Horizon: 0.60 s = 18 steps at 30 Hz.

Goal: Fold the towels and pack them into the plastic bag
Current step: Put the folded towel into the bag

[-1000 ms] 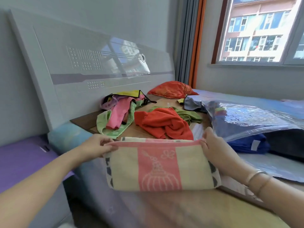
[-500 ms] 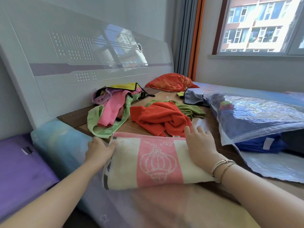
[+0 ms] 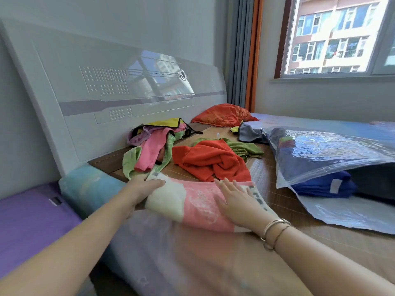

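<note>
Right hand (image 3: 237, 201): lies flat on the pink and cream towel (image 3: 198, 204), fingers straight and slightly spread, pressing down; it grips nothing.
Left hand (image 3: 145, 186): rests at the towel's left end, fingers stretched along the cream part; whether the thumb is tucked under the cloth cannot be seen.
Towel position: folded, lying across the near edge of the bed (image 3: 320, 242), directly under both of your hands, the right palm on its right half.
Step in hand: flattening the fold, as judged from the flat palms.
Method: sweep your palms outward from the pink middle toward both ends, so trapped air and creases leave the fold. Keep the edges lined up before you make the next fold.
Caution: the towel overhangs the bed edge slightly; hold it with one palm while the other smooths it, or it may slide off.
Plastic bag (image 3: 333, 154): lies well to the right of your right hand, mouth toward you, with a blue towel (image 3: 324, 185) showing at the opening.
Remaining work: a red towel (image 3: 209, 161) and a pile of towels (image 3: 154, 146) lie unfolded just beyond your hands.
</note>
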Tool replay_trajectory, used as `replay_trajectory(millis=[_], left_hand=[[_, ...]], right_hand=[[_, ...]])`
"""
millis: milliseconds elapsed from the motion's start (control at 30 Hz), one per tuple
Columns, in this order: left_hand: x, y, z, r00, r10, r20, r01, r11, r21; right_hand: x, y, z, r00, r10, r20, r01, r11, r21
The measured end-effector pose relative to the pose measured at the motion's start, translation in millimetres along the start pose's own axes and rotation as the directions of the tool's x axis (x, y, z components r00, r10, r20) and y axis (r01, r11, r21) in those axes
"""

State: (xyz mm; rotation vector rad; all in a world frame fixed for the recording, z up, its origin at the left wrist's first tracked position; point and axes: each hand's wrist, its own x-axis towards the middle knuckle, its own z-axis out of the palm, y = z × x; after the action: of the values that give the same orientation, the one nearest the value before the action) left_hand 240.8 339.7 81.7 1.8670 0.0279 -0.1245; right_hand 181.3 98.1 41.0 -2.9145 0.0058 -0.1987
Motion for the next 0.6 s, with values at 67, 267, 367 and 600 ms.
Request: replay_trajectory(millis=[67,267,367,600], left_hand=[[-7.1,34.6,12.0,0.996,0.071,0.046,-0.069,0.996,-0.050],[-30.1,79.4,110.8,0.962,0.081,0.259,-0.083,0.997,-0.003],[-42.1,63.2,156.1,0.911,0.015,0.412,-0.032,0.999,0.034],[-32.9,28.8,139.7,0.944,0.329,-0.033,-0.322,0.937,0.132]], right_hand=[[-9.3,9.7,-15.2,0.989,0.026,-0.146,0.001,0.984,0.179],[-36.5,29.1,-58.8,0.891,0.271,-0.364,0.036,0.757,0.652],[-50.3,37.1,-55.3,0.909,0.261,-0.324,0.016,0.757,0.653],[-56.3,53.3,-24.1,0.939,0.332,-0.088,-0.219,0.775,0.593]])
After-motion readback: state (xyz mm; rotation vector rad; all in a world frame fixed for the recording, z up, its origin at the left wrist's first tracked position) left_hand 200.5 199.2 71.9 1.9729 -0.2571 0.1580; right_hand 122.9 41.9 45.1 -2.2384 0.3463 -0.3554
